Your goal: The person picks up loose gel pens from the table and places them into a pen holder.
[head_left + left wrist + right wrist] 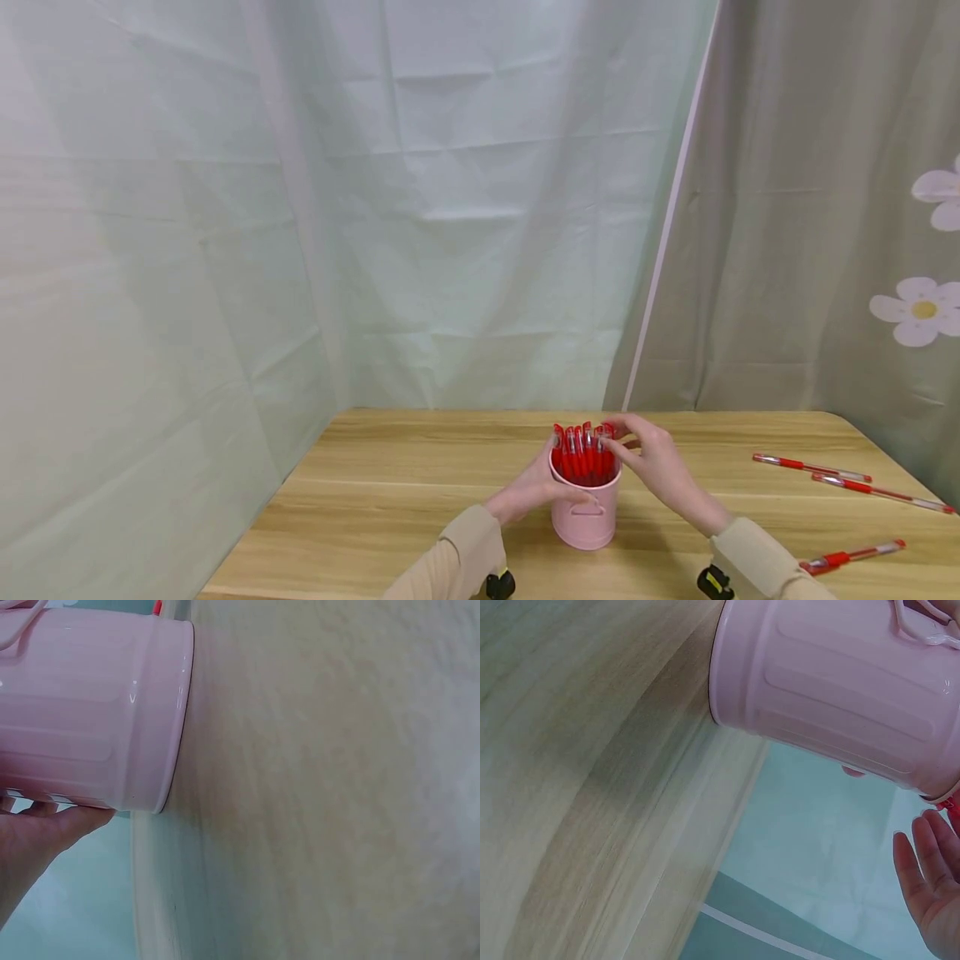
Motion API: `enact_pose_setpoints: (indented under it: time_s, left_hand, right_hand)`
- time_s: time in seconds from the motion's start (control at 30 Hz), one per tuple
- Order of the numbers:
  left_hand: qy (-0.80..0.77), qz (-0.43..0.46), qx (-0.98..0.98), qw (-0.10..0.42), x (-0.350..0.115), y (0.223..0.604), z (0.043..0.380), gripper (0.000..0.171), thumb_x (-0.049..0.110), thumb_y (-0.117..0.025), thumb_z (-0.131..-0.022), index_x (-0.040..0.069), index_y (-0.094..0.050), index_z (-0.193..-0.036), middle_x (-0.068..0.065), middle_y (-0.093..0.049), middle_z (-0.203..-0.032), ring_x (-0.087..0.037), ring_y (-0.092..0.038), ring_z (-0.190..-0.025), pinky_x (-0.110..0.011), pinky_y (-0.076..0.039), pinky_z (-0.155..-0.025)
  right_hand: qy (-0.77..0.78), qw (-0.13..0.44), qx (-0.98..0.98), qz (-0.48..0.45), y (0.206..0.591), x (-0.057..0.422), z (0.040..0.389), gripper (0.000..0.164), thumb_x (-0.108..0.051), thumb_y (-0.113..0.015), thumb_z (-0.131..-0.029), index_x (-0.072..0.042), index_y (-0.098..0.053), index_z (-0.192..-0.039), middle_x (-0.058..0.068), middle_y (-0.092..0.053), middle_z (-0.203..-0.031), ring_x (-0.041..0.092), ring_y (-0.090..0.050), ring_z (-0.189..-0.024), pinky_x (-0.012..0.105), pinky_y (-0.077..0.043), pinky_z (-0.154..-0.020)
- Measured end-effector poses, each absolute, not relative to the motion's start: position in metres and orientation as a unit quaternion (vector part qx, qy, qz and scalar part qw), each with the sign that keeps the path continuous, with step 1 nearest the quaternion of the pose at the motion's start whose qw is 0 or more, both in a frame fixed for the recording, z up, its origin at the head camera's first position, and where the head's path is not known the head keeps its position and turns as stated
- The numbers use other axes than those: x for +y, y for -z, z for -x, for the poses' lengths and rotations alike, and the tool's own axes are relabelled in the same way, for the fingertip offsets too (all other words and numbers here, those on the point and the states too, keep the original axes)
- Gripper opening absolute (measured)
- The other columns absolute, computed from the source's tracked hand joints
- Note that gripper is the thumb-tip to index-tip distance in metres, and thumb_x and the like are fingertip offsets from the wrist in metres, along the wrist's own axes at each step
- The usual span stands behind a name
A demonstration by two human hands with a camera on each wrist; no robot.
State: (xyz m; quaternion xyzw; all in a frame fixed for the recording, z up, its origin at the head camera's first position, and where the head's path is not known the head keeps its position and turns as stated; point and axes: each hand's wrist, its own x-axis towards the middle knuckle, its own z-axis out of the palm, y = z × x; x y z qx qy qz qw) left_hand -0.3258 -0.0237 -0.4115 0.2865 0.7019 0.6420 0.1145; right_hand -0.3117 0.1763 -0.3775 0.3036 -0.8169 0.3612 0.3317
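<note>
A pink metal bucket [587,527] with a small wire handle stands upright, packed with several red-capped gel pens [577,454], caps up. My left hand [536,490] grips its left side, thumb across the front near the rim; the left wrist view shows fingers against the bucket wall [67,712]. My right hand [660,467] is at the rim's right side, thumb and forefinger pinching a red pen's cap among the others. In the right wrist view, the other fingers of the right hand [934,881] extend loosely beside the bucket's mouth; the pinch itself lies outside that view.
Three loose red pens lie on the wooden table [420,492] at the right: a far pen [813,467], a middle pen [885,492] and a near pen [855,556] by the right sleeve. Pale curtains [487,208] hang behind and left of the table.
</note>
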Motion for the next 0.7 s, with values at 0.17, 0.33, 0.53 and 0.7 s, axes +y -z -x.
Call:
enact_pose_setpoints:
  time_s: [0.17,0.33,0.53,0.7]
  left_hand:
    - [-0.647,-0.293,0.694,0.114,-0.023,0.412,0.327,0.099,0.010,-0.077,-0.070,0.013,-0.010,-0.143,0.006,-0.038,-0.131,-0.011,-0.042,-0.114,-0.031,-0.032,-0.094]
    - [-0.660,-0.303,0.677,0.118,-0.022,0.412,0.328,0.093,0.007,-0.077,-0.070,0.013,-0.016,-0.140,0.005,-0.043,-0.128,-0.013,-0.044,-0.112,-0.029,-0.033,-0.093]
    - [-0.655,-0.299,0.685,0.109,-0.022,0.412,0.327,0.088,0.008,-0.078,-0.069,0.016,-0.023,-0.137,0.006,-0.043,-0.126,-0.012,-0.043,-0.112,-0.031,-0.031,-0.094]
    - [-0.645,-0.290,0.699,0.106,-0.022,0.412,0.326,0.090,0.012,-0.078,-0.069,0.017,-0.021,-0.139,0.008,-0.041,-0.128,-0.011,-0.041,-0.114,-0.034,-0.029,-0.096]
  right_hand:
    - [-0.360,0.315,-0.830,-0.289,0.377,0.177,0.311,0.028,0.004,-0.070,-0.075,-0.002,-0.061,-0.101,-0.001,-0.062,-0.087,0.014,-0.057,-0.075,0.027,-0.050,-0.059]
    - [-0.365,0.299,-0.837,-0.278,0.378,0.179,0.309,0.031,0.001,-0.068,-0.078,0.000,-0.059,-0.108,0.003,-0.062,-0.090,0.015,-0.057,-0.076,0.029,-0.050,-0.061]
    - [-0.366,0.293,-0.841,-0.269,0.380,0.186,0.308,0.033,0.001,-0.065,-0.081,0.001,-0.056,-0.113,0.004,-0.061,-0.091,0.016,-0.058,-0.078,0.029,-0.050,-0.062]
    - [-0.363,0.299,-0.839,-0.273,0.382,0.195,0.308,0.033,0.001,-0.064,-0.081,0.000,-0.056,-0.113,0.003,-0.060,-0.089,0.015,-0.057,-0.077,0.030,-0.050,-0.061]
